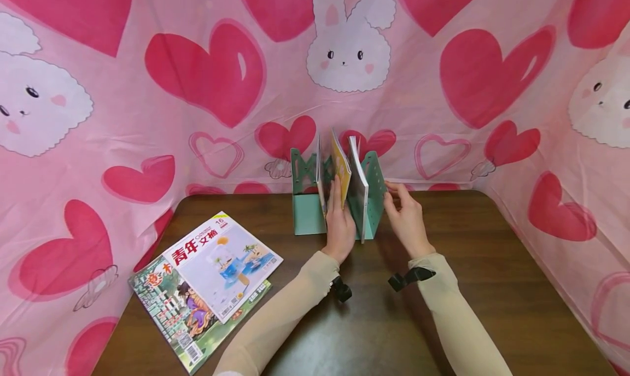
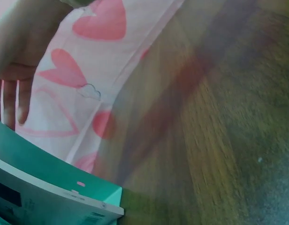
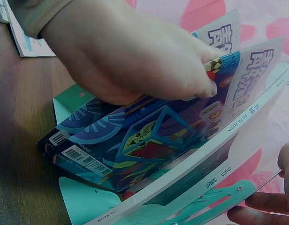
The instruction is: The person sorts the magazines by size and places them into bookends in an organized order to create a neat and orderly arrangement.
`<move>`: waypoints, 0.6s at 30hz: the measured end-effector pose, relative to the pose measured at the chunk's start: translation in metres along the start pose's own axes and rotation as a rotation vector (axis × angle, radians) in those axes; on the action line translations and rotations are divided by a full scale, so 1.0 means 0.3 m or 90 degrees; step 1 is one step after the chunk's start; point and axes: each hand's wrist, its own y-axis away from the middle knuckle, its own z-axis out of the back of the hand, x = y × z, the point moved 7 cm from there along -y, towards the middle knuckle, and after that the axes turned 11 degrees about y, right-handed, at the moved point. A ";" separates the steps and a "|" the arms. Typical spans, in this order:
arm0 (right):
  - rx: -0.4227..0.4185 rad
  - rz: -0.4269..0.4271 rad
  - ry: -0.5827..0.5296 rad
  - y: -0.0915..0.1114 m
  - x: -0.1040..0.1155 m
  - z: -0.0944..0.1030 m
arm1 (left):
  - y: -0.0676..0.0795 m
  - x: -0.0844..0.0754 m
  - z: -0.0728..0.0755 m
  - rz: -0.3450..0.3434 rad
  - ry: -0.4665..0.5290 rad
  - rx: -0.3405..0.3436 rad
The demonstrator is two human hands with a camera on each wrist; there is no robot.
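Note:
A green bookend rack point(image 1: 308, 215) with a lattice back stands upright on the table, holding several magazines on edge. My left hand point(image 1: 341, 225) grips a magazine point(image 1: 340, 168) with a yellow side, fingers along its left face. In the right wrist view the left thumb lies over that magazine's blue-purple back cover point(image 3: 144, 136). To its right leans a white-spined magazine point(image 1: 360, 182) against the rack's right plate point(image 1: 377, 193). My right hand point(image 1: 406, 217) pinches the edge of that plate, its fingers partly behind it in the left wrist view.
At the table's left, a magazine with an ice-lolly picture point(image 1: 231, 266) overlaps a green-covered magazine point(image 1: 172, 310). Pink heart-patterned cloth point(image 1: 216, 92) hangs right behind the rack. Another upright magazine point(image 1: 319, 168) stands left of the gripped one.

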 end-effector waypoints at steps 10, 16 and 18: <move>0.005 -0.004 -0.003 0.003 -0.004 0.001 | 0.006 0.031 -0.004 -0.012 -0.009 -0.013; 0.008 -0.004 -0.003 0.001 -0.009 0.000 | -0.002 0.046 -0.010 -0.006 -0.006 -0.020; 0.004 -0.001 -0.001 -0.002 -0.009 0.001 | -0.006 0.049 -0.013 -0.001 0.003 -0.020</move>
